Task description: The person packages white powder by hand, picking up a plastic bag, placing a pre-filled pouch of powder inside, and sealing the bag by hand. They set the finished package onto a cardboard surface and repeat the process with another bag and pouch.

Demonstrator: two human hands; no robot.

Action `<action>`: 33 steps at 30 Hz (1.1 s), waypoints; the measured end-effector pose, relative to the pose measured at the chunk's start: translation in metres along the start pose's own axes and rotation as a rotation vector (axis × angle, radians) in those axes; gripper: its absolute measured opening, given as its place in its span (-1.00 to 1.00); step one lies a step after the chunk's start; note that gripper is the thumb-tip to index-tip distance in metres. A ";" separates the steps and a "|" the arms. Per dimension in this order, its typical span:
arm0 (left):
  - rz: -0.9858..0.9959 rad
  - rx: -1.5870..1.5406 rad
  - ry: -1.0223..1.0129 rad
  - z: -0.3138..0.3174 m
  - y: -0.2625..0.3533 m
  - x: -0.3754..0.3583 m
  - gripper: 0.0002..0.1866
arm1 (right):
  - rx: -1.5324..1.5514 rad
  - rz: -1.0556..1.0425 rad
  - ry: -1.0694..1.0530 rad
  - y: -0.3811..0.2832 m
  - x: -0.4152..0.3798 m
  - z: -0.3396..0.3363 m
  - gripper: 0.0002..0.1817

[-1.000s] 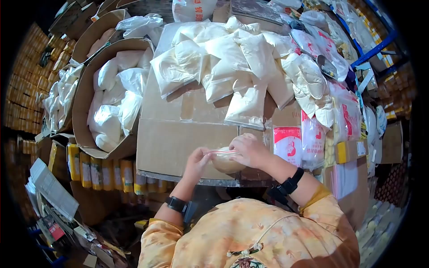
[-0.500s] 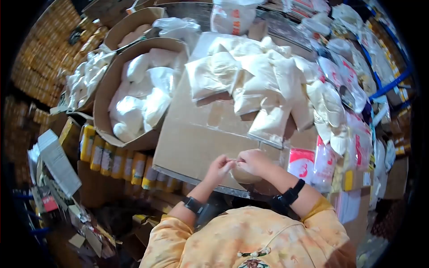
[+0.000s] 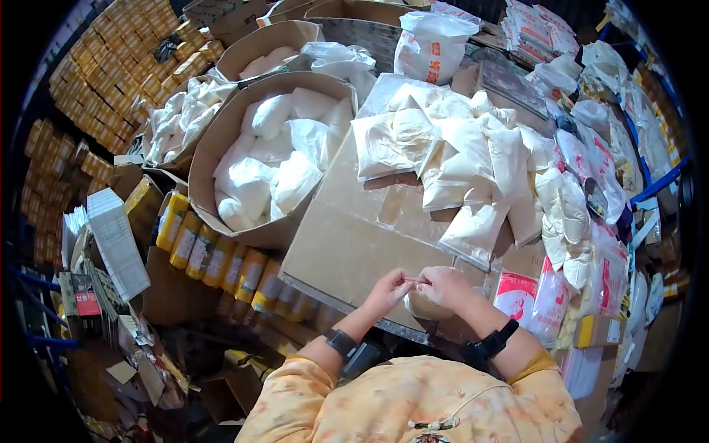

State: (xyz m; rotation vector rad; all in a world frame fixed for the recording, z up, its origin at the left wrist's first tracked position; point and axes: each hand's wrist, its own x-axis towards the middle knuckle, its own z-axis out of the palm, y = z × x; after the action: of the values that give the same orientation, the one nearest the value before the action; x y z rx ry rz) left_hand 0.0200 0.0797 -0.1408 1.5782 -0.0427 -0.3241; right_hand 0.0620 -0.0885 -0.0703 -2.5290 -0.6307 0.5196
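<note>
My left hand (image 3: 390,291) and my right hand (image 3: 447,288) meet fingertip to fingertip above the near edge of the cardboard-topped table (image 3: 347,255). Both are closed in a pinch on what looks like the gathered neck of a plastic bag (image 3: 428,306). The bag's rounded, pale body shows just under my right hand, partly hidden by it. Beyond my hands lies a heap of flat clear bags filled with cream powder (image 3: 473,159); the closest powder bag (image 3: 473,235) points toward my right hand.
Left of the table, a large round-sided carton (image 3: 199,173) holds white bags. Yellow-wrapped cylinders (image 3: 201,251) line up below it. Pink-printed packets (image 3: 515,294) lie at the right. A white sack (image 3: 434,48) stands at the back, and stacked yellow boxes (image 3: 111,66) fill the far left.
The view has shifted, so the scene sits lower and further right. My hands remain pinched together over the table's near edge, with little change in their grip.
</note>
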 end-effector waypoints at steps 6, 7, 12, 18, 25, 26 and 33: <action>0.001 0.032 0.006 -0.002 0.004 -0.001 -0.87 | -0.007 -0.040 0.077 -0.003 -0.002 0.002 -0.75; 0.001 -0.004 0.005 -0.002 0.001 -0.001 -0.88 | 0.001 -0.043 0.079 -0.003 -0.002 0.003 -0.75; 0.003 -0.037 0.032 0.000 -0.006 0.002 -0.90 | -0.064 0.027 0.012 0.003 0.000 0.010 -0.80; 0.062 0.085 0.018 -0.005 -0.033 0.008 -0.92 | 0.036 -0.092 0.182 0.016 0.002 0.029 -0.83; 0.042 -0.064 -0.056 -0.006 -0.015 0.005 -0.94 | 0.037 -0.029 0.094 0.011 0.000 0.018 -0.80; 0.041 -0.086 -0.063 -0.006 -0.016 0.005 -0.92 | 0.024 -0.023 0.091 0.009 -0.002 0.015 -0.79; 0.045 0.072 -0.065 -0.013 -0.005 0.011 -0.91 | 0.022 0.041 0.083 0.063 -0.027 0.007 -0.82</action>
State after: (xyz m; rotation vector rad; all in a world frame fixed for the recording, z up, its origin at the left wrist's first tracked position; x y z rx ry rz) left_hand 0.0326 0.0902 -0.1478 1.6354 -0.1412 -0.3411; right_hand 0.0577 -0.1485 -0.1029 -2.5327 -0.5412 0.4313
